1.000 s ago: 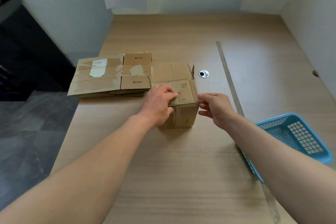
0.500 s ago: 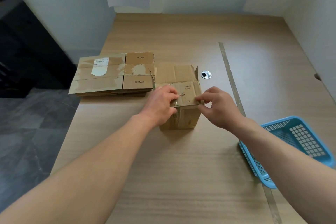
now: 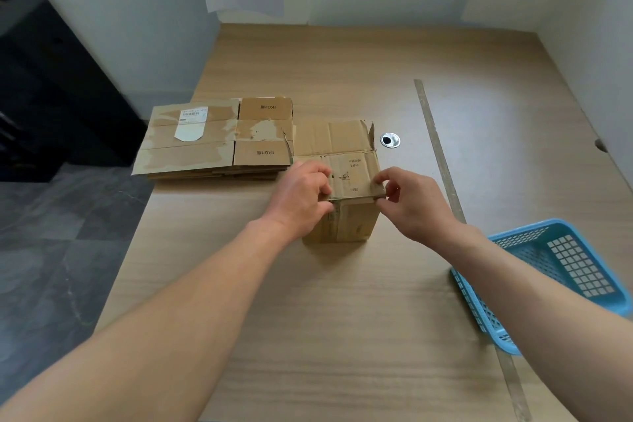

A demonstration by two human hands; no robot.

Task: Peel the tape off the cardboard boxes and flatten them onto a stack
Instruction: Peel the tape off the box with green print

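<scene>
Head view shows the cardboard box [image 3: 346,181] standing at the centre of the frame on the worktop [image 3: 342,319], its far flap folded back and its near flap lying across the top. Our left hand [image 3: 301,197] curls its fingers at the near left corner of that flap and pinches the edge. We judge a tape end sits there, though the tape itself is too faint to make out. Our right hand [image 3: 411,205] pinches the near right corner between thumb and forefinger. The stack [image 3: 212,140] of flattened boxes lies just left of the box and seems to overhang the worktop's left edge. As we see it, a sharp or steep pull could tear the tape into slivers and strip the paper skin, as the torn patches on the stack's top sheet suggest. The box looks light and is held only at its corners, so a hard tug could tip it or slide it left into the stack, knocking sheets askew or over the edge.
</scene>
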